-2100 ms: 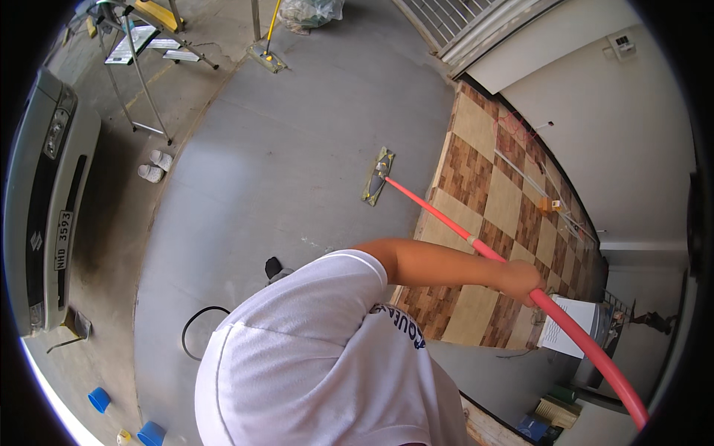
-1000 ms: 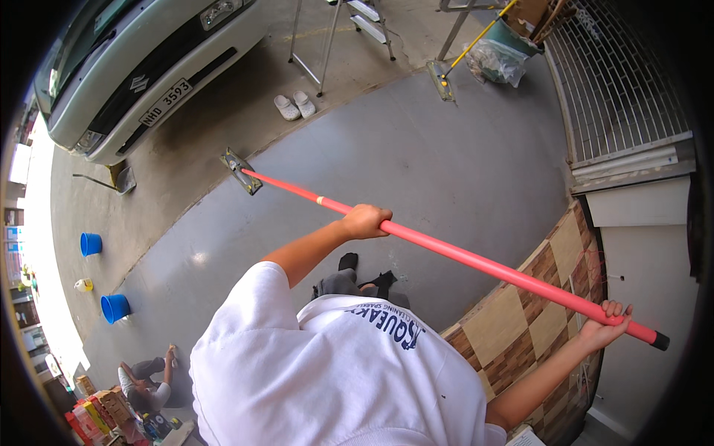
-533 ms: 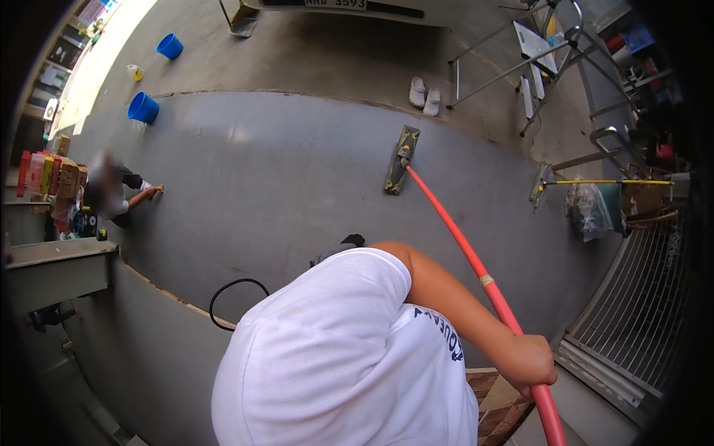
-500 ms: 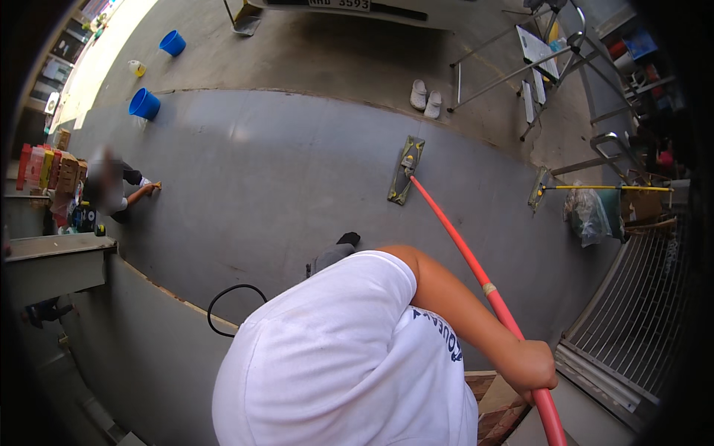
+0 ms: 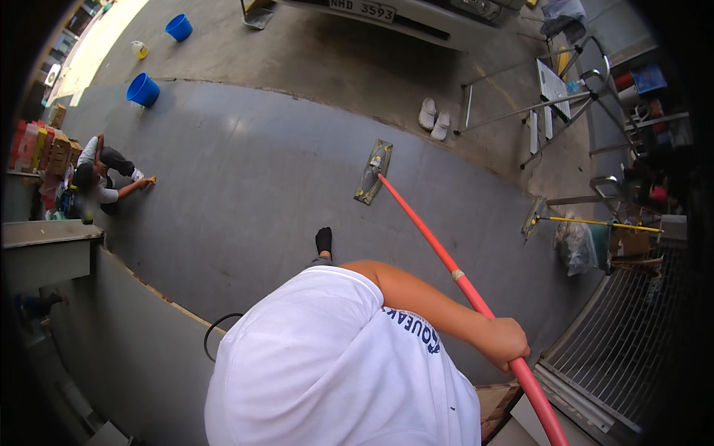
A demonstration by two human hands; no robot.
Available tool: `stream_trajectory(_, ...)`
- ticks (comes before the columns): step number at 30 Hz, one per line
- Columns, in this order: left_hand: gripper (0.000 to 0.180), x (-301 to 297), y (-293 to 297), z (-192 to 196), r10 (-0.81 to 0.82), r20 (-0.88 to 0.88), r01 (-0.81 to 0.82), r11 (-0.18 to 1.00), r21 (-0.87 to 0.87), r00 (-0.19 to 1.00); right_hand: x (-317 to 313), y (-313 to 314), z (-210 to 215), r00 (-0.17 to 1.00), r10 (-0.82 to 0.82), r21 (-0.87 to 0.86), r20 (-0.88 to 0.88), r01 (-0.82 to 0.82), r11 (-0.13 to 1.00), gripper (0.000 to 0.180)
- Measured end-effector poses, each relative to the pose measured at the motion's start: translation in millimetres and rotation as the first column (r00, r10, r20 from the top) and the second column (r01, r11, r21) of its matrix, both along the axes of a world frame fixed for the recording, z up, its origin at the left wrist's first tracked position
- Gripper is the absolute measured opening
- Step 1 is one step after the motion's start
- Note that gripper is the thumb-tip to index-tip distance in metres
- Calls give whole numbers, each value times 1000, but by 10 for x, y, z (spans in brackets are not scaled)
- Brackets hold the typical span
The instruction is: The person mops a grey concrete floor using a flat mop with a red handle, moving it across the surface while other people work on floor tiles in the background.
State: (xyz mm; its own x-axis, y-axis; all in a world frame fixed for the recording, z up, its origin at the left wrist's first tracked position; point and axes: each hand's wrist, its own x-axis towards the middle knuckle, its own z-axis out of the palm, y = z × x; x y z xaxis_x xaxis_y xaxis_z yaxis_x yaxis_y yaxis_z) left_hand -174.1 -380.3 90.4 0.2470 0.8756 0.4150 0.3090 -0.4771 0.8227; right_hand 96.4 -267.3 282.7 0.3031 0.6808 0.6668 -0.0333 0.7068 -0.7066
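Observation:
My left hand [image 5: 503, 343] is closed around a long red pole [image 5: 431, 239], its arm reaching across to the right from my white-sleeved shoulder. At the pole's far end is a flat mop head [image 5: 372, 172], grey-green with yellow clips, lying on the smooth grey floor [image 5: 245, 178]. The pole runs down past my hand and leaves the lower edge of the picture. My right hand is out of sight. A black-socked foot [image 5: 323, 241] of mine stands on the grey floor, left of the mop head.
At left, another person [image 5: 111, 175] crouches, one hand touching the floor. Two blue buckets [image 5: 143, 90] and a yellow bottle [image 5: 140, 50] stand far left. White clogs [image 5: 433, 119], a step ladder [image 5: 554, 89] and a vehicle bumper [image 5: 416, 30] lie beyond. A yellow-handled mop [image 5: 602, 221] is at right.
The mop head has slid left across the floor, and my left hand has moved left with the pole. More of my foot shows. The whole view has shifted slightly.

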Motion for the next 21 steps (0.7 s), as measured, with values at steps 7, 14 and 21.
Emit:
stream_trajectory(7,16,-1699,-413,-974,228,-158,-256,949,-185,961,-618,25,193,996,-89,8,-31,89,996,22)
stream_trajectory(14,15,-3030,-876,-2367,250,-621,-527,790,-313,743,-1453,-265,-1544,955,113,-320,-272,-201,926,28)
stream_trajectory(21,17,-3378,-454,-1389,542,-656,-783,610,-122,525,-1235,-231,-1223,896,434,-324,-93,-440,838,48)
